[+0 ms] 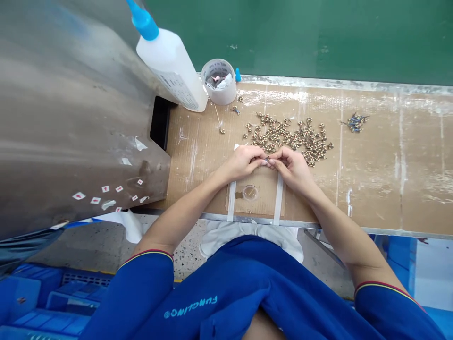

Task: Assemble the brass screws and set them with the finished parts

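Observation:
My left hand (248, 161) and my right hand (290, 166) meet above the cardboard-covered bench, thumbs and forefingers pinched. Between their fingertips they share a small metal part with a dark bluish piece (267, 159); its exact kind is too small to make out. Just beyond the fingers lies a heap of small brass-coloured parts (283, 134). Nearer to me, a clear round disc or shallow dish (250, 192) rests on a cardboard pad (262, 208) held down by two pale tape strips.
At the back left stand a white bottle with a blue nozzle (173, 66) and a tape roll (220, 94) with scraps inside. A small blue-and-brass pile (356, 123) lies right. A metal cabinet (88, 118) borders the left; a green surface (300, 38) lies beyond the bench.

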Demonstrator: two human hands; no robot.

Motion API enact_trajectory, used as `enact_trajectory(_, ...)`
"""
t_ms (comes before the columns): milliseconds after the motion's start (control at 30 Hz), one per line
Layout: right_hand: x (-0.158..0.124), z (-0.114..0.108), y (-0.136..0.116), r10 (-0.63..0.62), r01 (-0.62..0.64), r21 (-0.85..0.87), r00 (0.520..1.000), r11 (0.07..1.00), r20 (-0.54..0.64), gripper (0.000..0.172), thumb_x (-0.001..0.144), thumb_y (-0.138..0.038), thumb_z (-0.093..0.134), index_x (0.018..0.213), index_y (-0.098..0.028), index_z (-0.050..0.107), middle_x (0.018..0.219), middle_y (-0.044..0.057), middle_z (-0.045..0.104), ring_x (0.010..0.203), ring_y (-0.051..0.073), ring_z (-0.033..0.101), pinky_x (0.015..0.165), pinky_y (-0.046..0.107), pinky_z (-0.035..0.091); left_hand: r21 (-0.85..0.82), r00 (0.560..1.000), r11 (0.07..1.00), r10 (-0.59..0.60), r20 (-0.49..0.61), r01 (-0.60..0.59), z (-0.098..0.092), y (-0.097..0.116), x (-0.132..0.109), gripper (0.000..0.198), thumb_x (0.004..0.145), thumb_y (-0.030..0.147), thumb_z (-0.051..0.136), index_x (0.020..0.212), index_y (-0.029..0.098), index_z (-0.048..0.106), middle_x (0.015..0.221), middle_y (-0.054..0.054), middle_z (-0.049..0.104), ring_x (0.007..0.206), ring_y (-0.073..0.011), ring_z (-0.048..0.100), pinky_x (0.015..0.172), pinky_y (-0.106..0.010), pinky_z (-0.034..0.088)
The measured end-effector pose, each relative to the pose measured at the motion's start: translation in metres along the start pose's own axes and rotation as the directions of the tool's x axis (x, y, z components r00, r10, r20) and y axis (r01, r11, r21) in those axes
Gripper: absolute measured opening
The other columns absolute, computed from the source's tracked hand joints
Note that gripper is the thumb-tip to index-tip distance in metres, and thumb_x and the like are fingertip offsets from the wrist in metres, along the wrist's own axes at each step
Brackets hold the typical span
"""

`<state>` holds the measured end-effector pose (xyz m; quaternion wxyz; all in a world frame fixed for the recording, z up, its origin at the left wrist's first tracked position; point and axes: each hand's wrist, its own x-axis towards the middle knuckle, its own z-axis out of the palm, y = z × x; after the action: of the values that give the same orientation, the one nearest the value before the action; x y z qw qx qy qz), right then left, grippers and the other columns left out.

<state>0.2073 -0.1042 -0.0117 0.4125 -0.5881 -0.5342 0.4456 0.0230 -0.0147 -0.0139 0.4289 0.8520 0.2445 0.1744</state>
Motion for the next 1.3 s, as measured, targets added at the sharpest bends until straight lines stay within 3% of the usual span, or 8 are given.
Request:
enact_trajectory(100, 0.0, 0.001, 0.003, 0.001, 0.001, 0.077, 1.0, 0.997, -0.023, 0.021, 0.086, -0.042, 0.074, 0.083, -0.024, 0.064, 0.08, 0.004, 0.073, 0.073, 0.021, 0.067, 0.07, 0.035, 0.055, -0.015, 1.0, 1.0, -0.01, -0.014, 0.01, -0.001, 0.001, 0.0, 0.015, 0.093, 0.025, 0.064, 0.092, 0.015, 0.075, 0.084, -0.005, 0.074, 0.073, -0.0139, 0.062, 0.073, -0.024, 0.044)
enact_trajectory(367, 0.001, 0.003, 0.008, -0.019, 0.025, 0.129, 0.999, 0.991, -0.047, 0.026, 0.086, -0.046, 0.074, 0.084, -0.023, 0.062, 0.08, 0.003, 0.072, 0.071, 0.018, 0.067, 0.07, 0.033, 0.056, 0.031, 0.998, 0.999, 0.041, -0.05, -0.039, 0.003, -0.004, 0.0, 0.023, 0.098, 0.026, 0.06, 0.089, 0.015, 0.077, 0.082, -0.006, 0.074, 0.076, -0.0145, 0.065, 0.075, -0.024, 0.047)
enact_trajectory(700, 0.002, 0.0, 0.009, -0.097, 0.096, -0.057, 0.995, 0.994, -0.015, 0.009, 0.087, -0.026, 0.064, 0.079, -0.021, 0.064, 0.077, 0.002, 0.072, 0.07, 0.018, 0.064, 0.067, 0.03, 0.048, 0.119, 0.989, 0.985, 0.135, -0.066, -0.126, 0.01, -0.012, 0.001, 0.024, 0.096, 0.023, 0.057, 0.078, 0.015, 0.072, 0.074, -0.004, 0.07, 0.069, -0.0144, 0.062, 0.068, -0.025, 0.045)
enact_trajectory(967, 0.001, 0.0, 0.005, -0.12, 0.119, -0.135, 0.993, 0.984, 0.004, 0.01, 0.087, -0.022, 0.063, 0.077, -0.022, 0.063, 0.075, 0.002, 0.072, 0.07, 0.018, 0.065, 0.068, 0.029, 0.049, 0.196, 0.974, 0.96, 0.216, -0.069, -0.2, 0.016, -0.02, -0.002, 0.026, 0.098, 0.023, 0.053, 0.08, 0.016, 0.07, 0.075, -0.005, 0.069, 0.071, -0.016, 0.063, 0.066, -0.026, 0.045)
enact_trajectory(1300, 0.001, 0.008, 0.012, -0.023, 0.03, 0.144, 0.998, 0.989, -0.05, 0.025, 0.09, -0.046, 0.07, 0.086, -0.024, 0.06, 0.081, 0.003, 0.073, 0.075, 0.02, 0.07, 0.075, 0.036, 0.059, 0.137, 0.987, 0.983, 0.137, -0.082, -0.125, 0.008, -0.01, -0.001, 0.024, 0.101, 0.026, 0.054, 0.089, 0.015, 0.072, 0.082, -0.005, 0.071, 0.077, -0.0153, 0.065, 0.074, -0.025, 0.047)
